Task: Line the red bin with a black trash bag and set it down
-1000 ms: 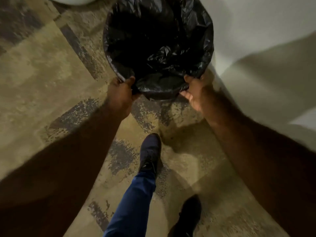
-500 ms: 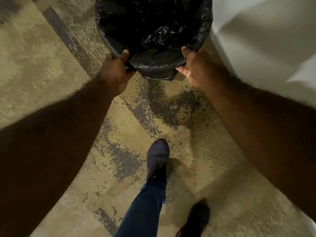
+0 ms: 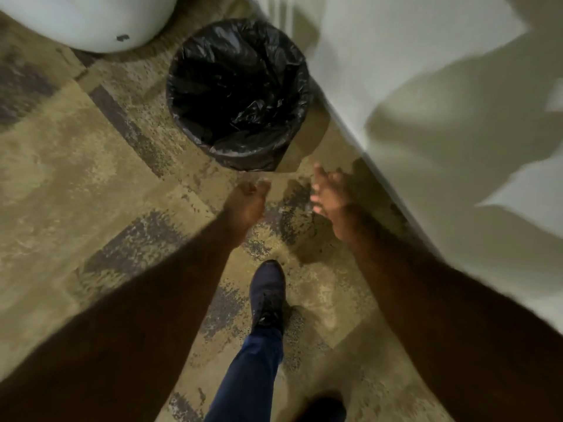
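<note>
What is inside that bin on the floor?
A black trash bag lines the bin, folded over its rim. Only crumpled plastic shows inside; the bottom is too dark to see, and the bag covers the bin's walls.

Bag [image 3: 240, 86] in bin, beside wall [image 3: 396, 71].

Bare carpet [image 3: 76, 184] left of lined bin [image 3: 239, 89]; white wall [image 3: 426, 71] just right; white tub [image 3: 88, 19] behind-left

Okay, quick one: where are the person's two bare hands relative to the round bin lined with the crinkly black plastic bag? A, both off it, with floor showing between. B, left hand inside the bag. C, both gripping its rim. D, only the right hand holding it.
A: the left hand and right hand sit short of the round bin lined with the crinkly black plastic bag, patterned carpet visible between.
</note>
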### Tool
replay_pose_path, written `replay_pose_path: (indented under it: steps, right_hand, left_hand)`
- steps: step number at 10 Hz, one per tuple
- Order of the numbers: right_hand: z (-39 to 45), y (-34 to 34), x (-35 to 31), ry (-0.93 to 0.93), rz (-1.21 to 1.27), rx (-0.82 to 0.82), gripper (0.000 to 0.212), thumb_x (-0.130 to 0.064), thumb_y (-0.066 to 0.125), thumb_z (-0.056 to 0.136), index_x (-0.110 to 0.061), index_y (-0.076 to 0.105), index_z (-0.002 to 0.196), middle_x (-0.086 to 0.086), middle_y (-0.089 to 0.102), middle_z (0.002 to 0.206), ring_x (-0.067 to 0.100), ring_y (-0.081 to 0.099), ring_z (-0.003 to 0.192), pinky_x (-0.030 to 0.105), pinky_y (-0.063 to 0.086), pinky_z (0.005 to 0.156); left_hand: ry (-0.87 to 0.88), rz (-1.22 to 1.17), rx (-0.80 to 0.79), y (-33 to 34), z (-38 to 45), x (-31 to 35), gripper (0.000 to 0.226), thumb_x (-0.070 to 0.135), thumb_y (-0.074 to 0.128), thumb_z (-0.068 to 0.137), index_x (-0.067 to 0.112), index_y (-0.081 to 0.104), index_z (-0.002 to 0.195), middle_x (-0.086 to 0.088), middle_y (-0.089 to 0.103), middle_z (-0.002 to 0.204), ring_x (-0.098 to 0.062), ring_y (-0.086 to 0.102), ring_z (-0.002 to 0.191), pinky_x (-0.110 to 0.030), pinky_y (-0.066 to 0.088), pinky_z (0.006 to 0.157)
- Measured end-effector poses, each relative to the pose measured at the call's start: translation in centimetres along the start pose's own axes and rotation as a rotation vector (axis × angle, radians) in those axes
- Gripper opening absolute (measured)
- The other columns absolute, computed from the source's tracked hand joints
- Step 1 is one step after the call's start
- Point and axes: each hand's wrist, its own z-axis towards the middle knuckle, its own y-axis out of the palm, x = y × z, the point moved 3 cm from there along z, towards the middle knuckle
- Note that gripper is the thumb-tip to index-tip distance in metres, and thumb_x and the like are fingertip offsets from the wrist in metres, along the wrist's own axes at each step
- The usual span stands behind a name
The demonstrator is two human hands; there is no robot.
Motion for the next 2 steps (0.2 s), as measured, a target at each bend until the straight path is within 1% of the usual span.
replay_pose_path:
  steps: [1, 2]
  right_hand:
    - [-4.4, -4.4, 3.1, -0.076, 0.001, 0.092, 0.115, -0.101, 0.042, 0.049, -0.015, 0.056, 0.124, 0.007, 0.065, 0.115, 0.026, 0.064, 0.102, 0.043, 0.054, 0.088]
    - [-7.7, -6.8, 6.6, -0.111, 0.036, 0.082, 0.098, -0.102, 0.045, 0.050, -0.024, 0.053, 0.108, 0.005, 0.058, 0.105, 0.024, 0.060, 0.098, 0.036, 0.052, 0.082]
  left_hand:
    - [0.072, 0.154, -0.076, 5.3, -5.8, 0.9, 0.048, 0.053, 0.044, 0.095, 0.008, 0.059, 0.099, -0.020, 0.064, 0.107, -0.036, 0.062, 0.098, -0.049, 0.053, 0.092]
    - [0.059, 0.339, -0.128, 8.9, -10.5, 0.6, 0.048, 0.050, 0.040, 0.098, 0.007, 0.060, 0.104, -0.020, 0.063, 0.114, -0.035, 0.060, 0.106, -0.037, 0.048, 0.091]
